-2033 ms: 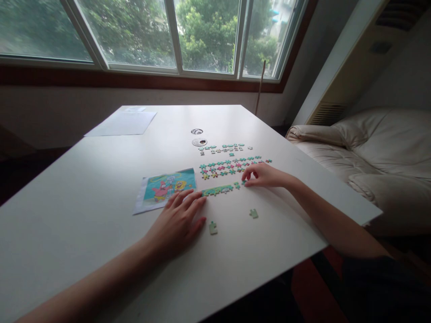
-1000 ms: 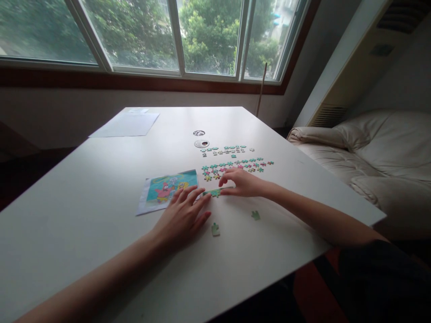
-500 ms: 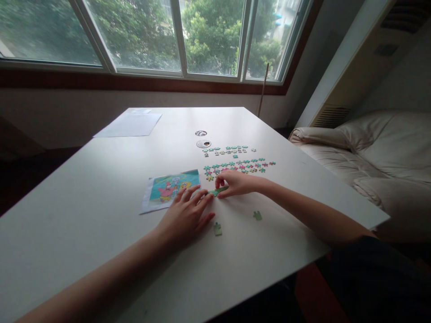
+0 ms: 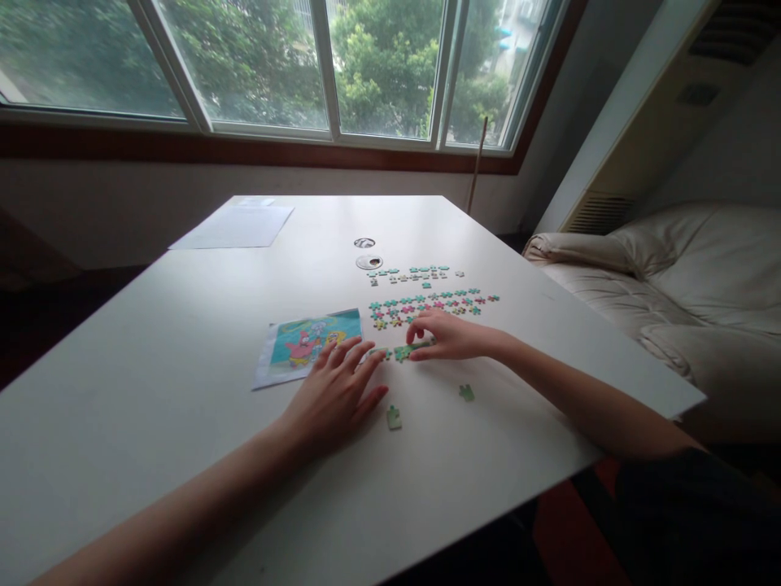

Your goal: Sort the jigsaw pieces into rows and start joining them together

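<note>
My left hand (image 4: 338,381) lies with fingers spread, partly over the right edge of the cartoon picture sheet (image 4: 293,352). Its index fingertip rests at a small green puzzle piece (image 4: 387,354), partly hidden. Just to the right, my right hand (image 4: 450,335) pinches a strip of joined green puzzle pieces (image 4: 403,353) with its thumb low and fingers curled. A narrow gap separates the strip from the piece at my left fingertips. Two loose green puzzle pieces lie nearer to me, one below my left hand (image 4: 394,418) and one below my right (image 4: 466,392).
Rows of coloured puzzle pieces (image 4: 406,299) lie beyond my hands on the white table (image 4: 183,342). Farther back are two round flat items (image 4: 369,262) and white paper (image 4: 235,226). A cream sofa (image 4: 610,277) stands at the right, below the window side.
My right hand has moved right with the green strip, and a gap shows between it and the piece at my left fingertips. My left hand has hardly moved.
</note>
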`<control>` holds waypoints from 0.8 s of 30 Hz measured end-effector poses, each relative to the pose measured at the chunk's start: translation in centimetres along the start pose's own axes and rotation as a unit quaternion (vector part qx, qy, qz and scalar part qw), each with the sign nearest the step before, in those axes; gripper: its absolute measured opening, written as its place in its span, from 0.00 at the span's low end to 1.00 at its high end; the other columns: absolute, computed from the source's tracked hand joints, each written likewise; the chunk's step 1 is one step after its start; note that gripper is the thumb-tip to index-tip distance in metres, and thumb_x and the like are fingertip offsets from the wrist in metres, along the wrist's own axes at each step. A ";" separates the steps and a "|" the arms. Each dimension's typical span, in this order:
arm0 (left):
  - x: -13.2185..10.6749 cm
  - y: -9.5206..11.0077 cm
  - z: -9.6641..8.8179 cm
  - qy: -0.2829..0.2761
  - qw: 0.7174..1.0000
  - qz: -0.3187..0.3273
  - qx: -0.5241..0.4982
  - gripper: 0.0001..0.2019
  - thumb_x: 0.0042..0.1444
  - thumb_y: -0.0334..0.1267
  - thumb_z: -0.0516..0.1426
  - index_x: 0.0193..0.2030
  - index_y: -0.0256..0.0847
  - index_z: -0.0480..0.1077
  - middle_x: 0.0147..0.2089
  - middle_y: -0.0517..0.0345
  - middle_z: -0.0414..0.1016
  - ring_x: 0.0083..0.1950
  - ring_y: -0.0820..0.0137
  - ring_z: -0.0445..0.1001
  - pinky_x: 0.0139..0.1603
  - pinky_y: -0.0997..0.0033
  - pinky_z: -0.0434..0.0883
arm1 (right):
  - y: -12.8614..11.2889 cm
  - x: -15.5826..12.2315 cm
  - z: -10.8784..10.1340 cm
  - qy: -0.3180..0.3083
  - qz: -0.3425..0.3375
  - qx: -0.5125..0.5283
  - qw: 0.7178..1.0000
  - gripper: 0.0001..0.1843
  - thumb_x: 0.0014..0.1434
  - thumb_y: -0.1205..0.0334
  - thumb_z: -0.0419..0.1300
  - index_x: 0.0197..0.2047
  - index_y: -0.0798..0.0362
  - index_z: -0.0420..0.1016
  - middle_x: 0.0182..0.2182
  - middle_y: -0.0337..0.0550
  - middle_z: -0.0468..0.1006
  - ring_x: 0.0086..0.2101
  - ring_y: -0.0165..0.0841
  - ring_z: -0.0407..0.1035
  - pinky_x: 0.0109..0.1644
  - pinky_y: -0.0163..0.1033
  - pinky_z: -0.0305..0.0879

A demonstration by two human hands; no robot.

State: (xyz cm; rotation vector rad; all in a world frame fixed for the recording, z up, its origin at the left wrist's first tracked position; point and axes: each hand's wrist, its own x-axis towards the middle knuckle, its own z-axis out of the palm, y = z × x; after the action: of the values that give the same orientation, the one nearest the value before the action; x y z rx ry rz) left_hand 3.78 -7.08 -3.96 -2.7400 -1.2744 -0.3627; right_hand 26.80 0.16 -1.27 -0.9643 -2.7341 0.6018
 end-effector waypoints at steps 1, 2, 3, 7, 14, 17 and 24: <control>0.0 0.0 0.0 -0.001 1.000 0.005 0.002 0.19 0.60 0.44 0.46 0.55 0.39 0.61 0.57 0.46 0.62 0.59 0.55 0.53 0.57 0.49 0.52 | 0.0 -0.1 0.1 0.002 0.002 -0.001 1.000 0.15 0.51 0.53 0.60 0.36 0.55 0.71 0.32 0.43 0.68 0.35 0.32 0.62 0.41 0.37 0.57; 0.0 -0.1 0.0 -0.002 1.000 0.012 0.002 0.20 0.60 0.44 0.46 0.56 0.40 0.61 0.57 0.46 0.61 0.59 0.54 0.53 0.57 0.48 0.52 | -0.1 -0.2 0.2 0.004 0.003 -0.001 1.000 0.14 0.51 0.54 0.60 0.36 0.55 0.71 0.32 0.43 0.68 0.34 0.32 0.62 0.40 0.36 0.57; 0.1 -0.1 0.0 -0.004 1.000 0.021 0.001 0.20 0.60 0.44 0.46 0.56 0.41 0.60 0.58 0.46 0.60 0.60 0.54 0.53 0.57 0.48 0.52 | -0.1 -0.2 0.3 0.005 0.002 0.001 1.000 0.13 0.51 0.54 0.60 0.36 0.56 0.71 0.32 0.43 0.68 0.34 0.31 0.62 0.39 0.36 0.57; 0.2 -0.2 -0.1 -0.008 0.998 0.058 -0.007 0.19 0.60 0.44 0.46 0.58 0.47 0.59 0.59 0.50 0.58 0.60 0.55 0.52 0.58 0.48 0.51 | -0.4 0.0 0.5 0.004 0.000 0.007 1.000 0.13 0.49 0.55 0.61 0.33 0.56 0.71 0.30 0.42 0.68 0.33 0.30 0.61 0.38 0.35 0.57; 0.2 -0.2 -0.1 -0.011 0.997 0.074 -0.022 0.18 0.60 0.43 0.46 0.57 0.50 0.60 0.59 0.52 0.58 0.60 0.55 0.52 0.57 0.49 0.52 | -0.7 0.0 0.2 -0.012 0.018 0.014 1.000 0.13 0.47 0.55 0.63 0.32 0.56 0.71 0.28 0.40 0.68 0.32 0.30 0.62 0.38 0.35 0.56; 0.2 -0.2 -0.1 -0.014 0.996 0.078 -0.029 0.18 0.60 0.43 0.46 0.57 0.49 0.60 0.59 0.52 0.59 0.60 0.55 0.51 0.57 0.49 0.52 | -0.8 0.0 0.1 -0.011 0.022 0.013 1.000 0.14 0.47 0.55 0.63 0.32 0.56 0.71 0.28 0.40 0.69 0.33 0.30 0.62 0.39 0.35 0.56; 0.3 -0.1 -0.2 -0.030 0.995 0.083 -0.038 0.18 0.60 0.42 0.46 0.58 0.48 0.58 0.58 0.52 0.60 0.61 0.55 0.50 0.58 0.49 0.51 | -1.2 -0.2 0.2 0.003 0.030 0.008 1.000 0.11 0.47 0.59 0.64 0.32 0.56 0.72 0.28 0.40 0.70 0.32 0.30 0.62 0.39 0.35 0.56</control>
State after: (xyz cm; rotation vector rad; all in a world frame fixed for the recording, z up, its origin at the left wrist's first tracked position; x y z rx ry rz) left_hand 3.85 -6.79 -3.68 -2.9154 -1.0569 -0.3208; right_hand 26.23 -0.92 -0.89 -1.0465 -2.6990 0.6297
